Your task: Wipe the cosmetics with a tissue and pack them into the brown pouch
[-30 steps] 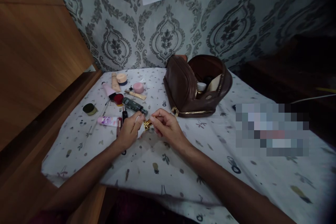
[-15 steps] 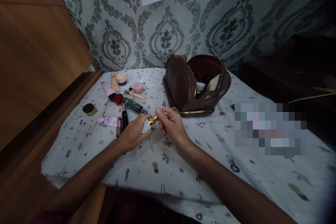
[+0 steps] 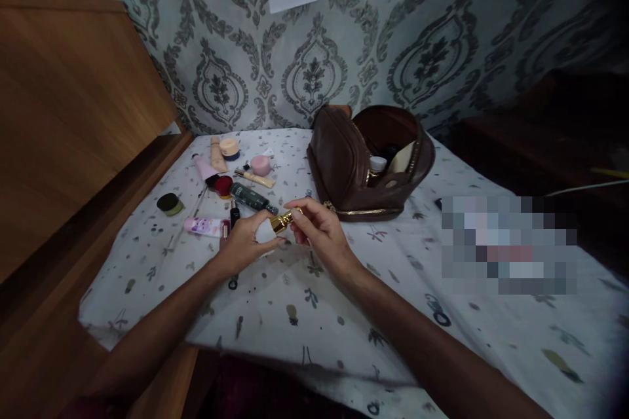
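My left hand (image 3: 242, 243) is wrapped round a small white bottle (image 3: 265, 231) with a gold neck, held tilted above the cloth. At its upper end, the fingers of my right hand (image 3: 322, 234) pinch the gold top (image 3: 281, 222). Whether that top is still joined to the neck, I cannot tell. Just beyond the hands lies a dark green bottle (image 3: 250, 196). Beside my left hand are a black tube (image 3: 234, 211) and a pink-and-white tube (image 3: 204, 226), partly covered by the hand.
An unzipped brown leather bag (image 3: 339, 163) stands at the back, a white-lidded jar (image 3: 377, 163) inside it. Further left lie a pink jar (image 3: 260, 165), a peach-lidded jar (image 3: 229, 148), a red round compact (image 3: 223, 186) and a green-lidded jar (image 3: 168, 203). A wooden panel (image 3: 73, 111) borders the left.
My left hand has shifted slightly left and turned the bottle, so more of its white body and gold neck shows. My right hand stays on the gold top. The view moved slightly.
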### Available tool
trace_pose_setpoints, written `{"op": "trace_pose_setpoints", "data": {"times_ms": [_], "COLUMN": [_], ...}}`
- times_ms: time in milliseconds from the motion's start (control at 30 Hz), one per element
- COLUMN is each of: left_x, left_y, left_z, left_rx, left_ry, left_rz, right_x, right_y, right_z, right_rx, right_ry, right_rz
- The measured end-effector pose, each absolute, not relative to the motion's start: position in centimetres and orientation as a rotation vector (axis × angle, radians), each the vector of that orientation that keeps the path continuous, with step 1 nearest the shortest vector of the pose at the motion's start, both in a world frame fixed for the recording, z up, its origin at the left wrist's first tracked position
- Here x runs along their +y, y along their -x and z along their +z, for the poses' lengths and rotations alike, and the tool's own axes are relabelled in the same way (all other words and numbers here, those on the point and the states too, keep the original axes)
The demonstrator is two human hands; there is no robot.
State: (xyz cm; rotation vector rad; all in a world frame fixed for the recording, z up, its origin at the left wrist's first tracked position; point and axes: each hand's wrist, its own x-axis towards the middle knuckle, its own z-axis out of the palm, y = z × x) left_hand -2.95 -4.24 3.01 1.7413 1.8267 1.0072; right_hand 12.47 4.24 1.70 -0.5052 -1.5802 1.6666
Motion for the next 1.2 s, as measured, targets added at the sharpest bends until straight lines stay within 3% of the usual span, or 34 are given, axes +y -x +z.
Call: {"op": "trace_pose_setpoints", "data": {"times_ms": [467,933,1200], "left_x": [-4.2,-4.7,-4.5], "left_y": [3.2,2.8,2.1], "left_z": [2.5,1.1,3.2], "left_rx": [1.848,1.933,1.752], "left_ry": [-1.740,-2.125,-1.710], "left_rz": [1.033,0.908,1.044], "right_x": [4.1,3.5,3.6], "right_y": [-12.4,-11.8,-12.4], "right_z": [1.6,0.4,2.4], "right_rx": [-1.584,-1.618,-1.578], "right_ry": [0.571,0.695,0.490], "right_rz": [1.658,1.598,1.732]}}
